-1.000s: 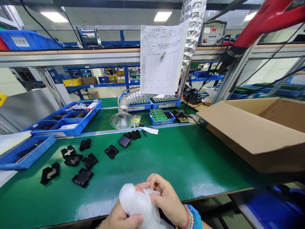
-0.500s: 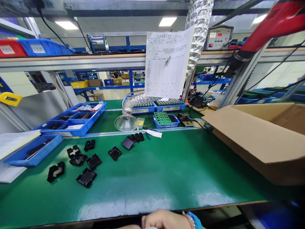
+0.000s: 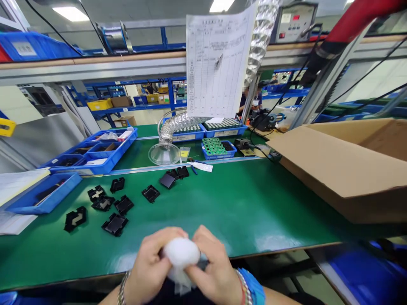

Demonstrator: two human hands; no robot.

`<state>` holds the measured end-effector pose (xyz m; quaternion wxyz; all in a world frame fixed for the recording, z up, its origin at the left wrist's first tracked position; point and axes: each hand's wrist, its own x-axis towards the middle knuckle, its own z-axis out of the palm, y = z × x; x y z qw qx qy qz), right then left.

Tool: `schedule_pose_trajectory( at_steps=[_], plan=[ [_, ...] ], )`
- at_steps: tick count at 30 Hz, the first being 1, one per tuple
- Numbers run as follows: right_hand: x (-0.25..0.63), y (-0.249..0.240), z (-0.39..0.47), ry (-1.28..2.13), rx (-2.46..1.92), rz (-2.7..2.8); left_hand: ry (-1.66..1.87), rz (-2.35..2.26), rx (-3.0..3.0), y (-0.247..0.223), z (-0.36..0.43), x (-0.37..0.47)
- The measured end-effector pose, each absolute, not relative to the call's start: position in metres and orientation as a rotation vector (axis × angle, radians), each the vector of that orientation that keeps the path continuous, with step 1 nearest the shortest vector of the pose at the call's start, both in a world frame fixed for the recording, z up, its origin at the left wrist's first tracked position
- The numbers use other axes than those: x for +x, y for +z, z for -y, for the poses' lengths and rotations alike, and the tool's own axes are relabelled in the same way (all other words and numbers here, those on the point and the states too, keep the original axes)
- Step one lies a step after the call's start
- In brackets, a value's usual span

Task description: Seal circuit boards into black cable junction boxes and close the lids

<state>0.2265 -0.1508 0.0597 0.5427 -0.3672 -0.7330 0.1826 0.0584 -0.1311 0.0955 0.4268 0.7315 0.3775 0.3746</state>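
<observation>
Both hands are together at the bottom centre, just over the front edge of the green table (image 3: 222, 216). Between them is a white, rounded, somewhat blurred bundle (image 3: 182, 253), with a translucent plastic-like tail hanging below it. My left hand (image 3: 152, 262) grips its left side, thumb and fingers pressed in. On the right side, my right hand (image 3: 214, 264) closes round it in the same way. Several black plastic trays (image 3: 115, 224) lie on the table to the left, and a flat dark piece (image 3: 167, 180) rests near the middle.
A large open cardboard box (image 3: 343, 161) stands at the right. Blue bins (image 3: 108, 163) line the left and back. A clear fume hood (image 3: 164, 153) on a foil duct, a white tube (image 3: 202, 166) and a hanging paper sheet (image 3: 219, 67) are ahead.
Both hands have come up into view with the white bundle between them; earlier only part of them showed at the bottom edge. The view has tilted downward.
</observation>
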Motion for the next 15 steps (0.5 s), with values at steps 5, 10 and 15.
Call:
schedule_pose_trajectory(
  at_steps=[5,10,15],
  plan=[
    [0.207,0.051,0.138,0.181,-1.005,1.628,1.251,-1.097,2.003,0.076,0.102,0.08],
    [0.221,0.043,0.123,0.348,-1.053,1.576,1.214,-1.304,2.047,0.075,0.086,0.1],
    [0.291,0.024,0.167,0.75,-1.025,1.5,0.393,-0.727,1.979,0.064,0.112,0.106]
  ],
)
